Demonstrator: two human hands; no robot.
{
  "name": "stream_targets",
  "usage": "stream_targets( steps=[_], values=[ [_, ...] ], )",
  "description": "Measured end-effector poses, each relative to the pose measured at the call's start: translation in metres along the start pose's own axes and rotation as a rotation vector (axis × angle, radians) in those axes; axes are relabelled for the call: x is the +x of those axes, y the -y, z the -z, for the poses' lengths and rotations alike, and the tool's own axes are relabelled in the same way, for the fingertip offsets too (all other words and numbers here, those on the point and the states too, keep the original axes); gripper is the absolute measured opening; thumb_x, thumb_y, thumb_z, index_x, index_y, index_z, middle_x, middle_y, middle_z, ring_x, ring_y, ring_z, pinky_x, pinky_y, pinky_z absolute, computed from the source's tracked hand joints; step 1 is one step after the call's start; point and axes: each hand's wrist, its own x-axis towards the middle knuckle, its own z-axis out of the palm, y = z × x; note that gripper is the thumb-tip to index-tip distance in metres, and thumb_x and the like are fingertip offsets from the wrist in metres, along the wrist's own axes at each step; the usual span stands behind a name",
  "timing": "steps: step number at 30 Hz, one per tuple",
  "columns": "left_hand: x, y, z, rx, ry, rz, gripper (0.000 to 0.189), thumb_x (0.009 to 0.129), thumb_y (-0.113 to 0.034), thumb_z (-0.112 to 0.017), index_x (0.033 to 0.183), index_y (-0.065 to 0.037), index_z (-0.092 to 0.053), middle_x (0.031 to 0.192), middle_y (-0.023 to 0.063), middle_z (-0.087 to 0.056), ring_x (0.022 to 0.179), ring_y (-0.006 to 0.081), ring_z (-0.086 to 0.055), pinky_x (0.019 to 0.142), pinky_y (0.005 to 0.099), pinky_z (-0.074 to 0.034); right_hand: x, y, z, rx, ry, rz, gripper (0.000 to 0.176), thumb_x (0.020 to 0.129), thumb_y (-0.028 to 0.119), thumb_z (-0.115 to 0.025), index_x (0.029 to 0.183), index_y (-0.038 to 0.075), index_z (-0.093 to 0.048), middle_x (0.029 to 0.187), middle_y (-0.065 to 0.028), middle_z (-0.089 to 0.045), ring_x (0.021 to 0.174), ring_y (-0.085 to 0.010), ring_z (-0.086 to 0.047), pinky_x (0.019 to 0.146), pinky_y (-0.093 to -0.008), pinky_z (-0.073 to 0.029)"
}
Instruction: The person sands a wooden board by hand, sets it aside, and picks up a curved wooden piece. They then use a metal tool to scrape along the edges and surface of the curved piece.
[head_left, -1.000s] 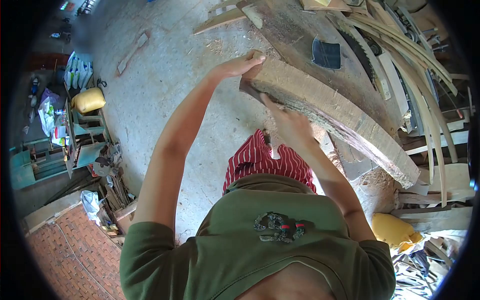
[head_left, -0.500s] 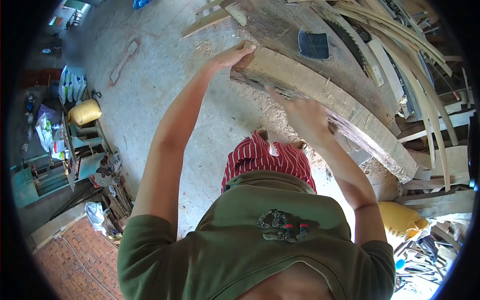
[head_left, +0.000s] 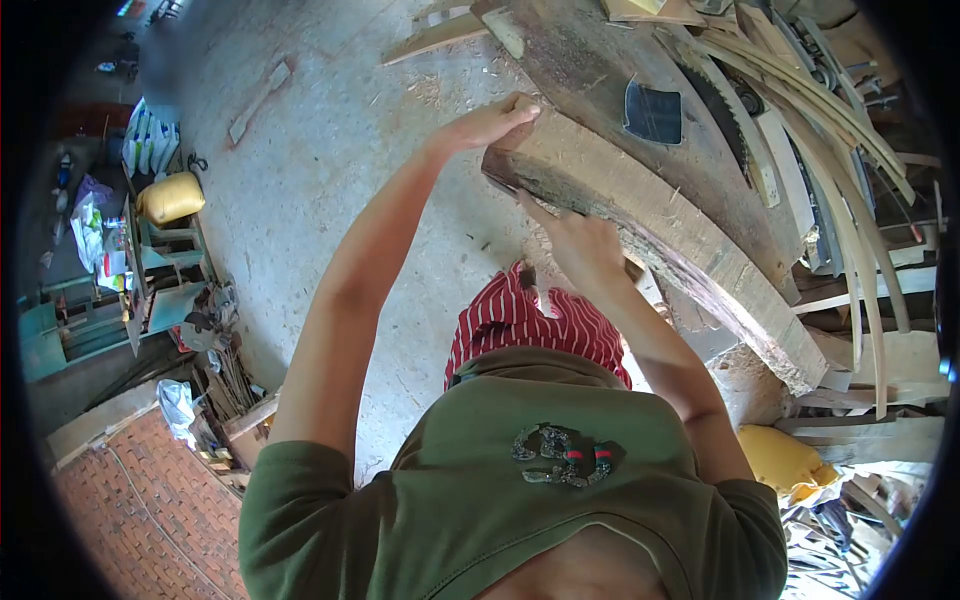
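A thick, curved wooden plank (head_left: pixel 665 205) with a rough, bark-like side runs diagonally from the upper middle to the right. My left hand (head_left: pixel 500 118) is closed over its far upper corner, the thumb on top. Beside the rough side, my right hand (head_left: pixel 585 245) has its index finger stretched along the wood toward the far end and its other fingers curled. A brown end (head_left: pixel 633 268) shows behind the curled fingers; I cannot tell what the thing is. Under the plank lies a wide, dark wooden board (head_left: pixel 590 65).
A dark blue patch (head_left: pixel 653 112) lies on the board near a toothed saw blade (head_left: pixel 722 110). Long bent wood strips (head_left: pixel 835 150) crowd the right. Sawdust (head_left: pixel 425 95) dots the concrete floor (head_left: pixel 300 130). A yellow container (head_left: pixel 171 198) sits at left, a yellow sack (head_left: pixel 785 462) at lower right.
My right hand has moved left along the rough side toward the plank's far end. My left hand remains on the corner; the whole view has shifted slightly.
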Motion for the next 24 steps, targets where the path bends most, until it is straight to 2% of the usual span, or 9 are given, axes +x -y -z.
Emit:
stream_targets(
  steps=[1, 3, 4, 10, 12, 13, 15, 19, 24],
  values=[
    [0.001, 0.003, -0.002, -0.022, 0.003, 0.009, 0.084, 0.092, -0.07, -0.043, 0.15, -0.01, -0.032, 0.144, 0.0161, -0.047, 0.137, 0.0274, -0.039, 0.112, 0.038, -0.029, -0.008, -0.004, 0.012, 0.002, 0.002, 0.003, 0.074, 0.085, 0.003, -0.054, 0.149, 0.036, -0.037, 0.065, -0.0081, -0.064, 0.055, -0.0235, -0.066, 0.047, -0.0377, -0.053],
    [0.003, 0.008, -0.008, -0.055, 0.007, 0.022, 0.083, 0.092, -0.07, -0.044, 0.149, -0.011, -0.033, 0.143, 0.0155, -0.047, 0.137, 0.0273, -0.039, 0.112, 0.038, -0.03, -0.041, -0.026, 0.046, 0.095, 0.24, -0.079, 0.073, 0.087, 0.01, -0.056, 0.152, 0.032, -0.032, 0.069, -0.0115, -0.066, 0.059, -0.0244, -0.068, 0.054, -0.0388, -0.055],
    [0.004, 0.008, -0.009, -0.086, 0.0, 0.023, 0.083, 0.092, -0.069, -0.044, 0.15, -0.01, -0.033, 0.144, 0.0153, -0.046, 0.137, 0.0276, -0.038, 0.112, 0.0384, -0.029, -0.051, -0.038, 0.048, 0.095, 0.245, -0.077, 0.073, 0.087, 0.01, -0.056, 0.152, 0.032, -0.032, 0.069, -0.0115, -0.066, 0.059, -0.0244, -0.068, 0.054, -0.0388, -0.055],
    [0.02, 0.004, -0.008, -0.211, 0.024, -0.064, 0.08, 0.094, -0.066, -0.044, 0.15, -0.01, -0.032, 0.146, 0.0133, -0.045, 0.137, 0.0254, -0.039, 0.112, 0.0383, -0.03, -0.029, -0.035, 0.022, 0.214, 0.21, -0.199, 0.071, 0.089, 0.006, -0.052, 0.15, 0.036, -0.033, 0.067, -0.0125, -0.064, 0.059, -0.0241, -0.066, 0.054, -0.0412, -0.055],
    [0.033, 0.012, -0.013, -0.187, -0.009, -0.093, 0.079, 0.095, -0.065, -0.044, 0.149, -0.01, -0.032, 0.145, 0.0125, -0.045, 0.137, 0.0244, -0.039, 0.112, 0.0382, -0.03, -0.013, -0.022, 0.006, 0.112, -0.017, -0.093, 0.062, 0.091, 0.006, -0.049, 0.146, 0.033, -0.043, 0.069, -0.0122, -0.068, 0.052, -0.0207, -0.064, 0.047, -0.0373, -0.052],
    [0.04, 0.021, -0.015, -0.144, -0.043, -0.084, 0.078, 0.095, -0.064, -0.044, 0.15, -0.01, -0.032, 0.146, 0.0117, -0.044, 0.138, 0.0238, -0.038, 0.112, 0.0385, -0.03, -0.016, -0.023, 0.015, 0.11, -0.021, -0.096, 0.062, 0.091, 0.006, -0.049, 0.146, 0.033, -0.043, 0.069, -0.0122, -0.068, 0.052, -0.0207, -0.064, 0.047, -0.0373, -0.052],
    [0.043, 0.026, -0.011, -0.103, -0.087, -0.069, 0.076, 0.096, -0.063, -0.043, 0.15, -0.011, -0.032, 0.147, 0.011, -0.043, 0.139, 0.0231, -0.036, 0.113, 0.0387, -0.029, -0.031, -0.025, 0.037, 0.235, 0.207, -0.235, 0.061, 0.092, 0.006, -0.047, 0.146, 0.033, -0.042, 0.07, -0.0147, -0.067, 0.052, -0.0236, -0.064, 0.048, -0.0398, -0.052],
    [0.032, 0.015, -0.007, -0.109, -0.014, -0.03, 0.078, 0.095, -0.064, -0.041, 0.151, -0.01, -0.029, 0.153, 0.0114, -0.035, 0.145, 0.0248, -0.028, 0.117, 0.0398, -0.023, -0.052, -0.045, 0.035, 0.398, 0.112, -0.277, 0.056, 0.098, 0.018, -0.048, 0.15, 0.033, -0.034, 0.067, -0.0182, -0.064, 0.051, -0.0316, -0.062, 0.049, -0.0463, -0.051],
    [0.022, -0.004, -0.002, -0.168, 0.032, -0.05, 0.082, 0.095, -0.066, -0.04, 0.152, -0.009, -0.027, 0.156, 0.0123, -0.03, 0.146, 0.0265, -0.023, 0.119, 0.0405, -0.02, -0.008, -0.016, 0.016, 0.386, -0.004, -0.213, 0.056, 0.098, 0.022, -0.052, 0.149, 0.034, -0.035, 0.065, -0.0198, -0.062, 0.058, -0.0357, -0.065, 0.058, -0.049, -0.053]
  ],
)
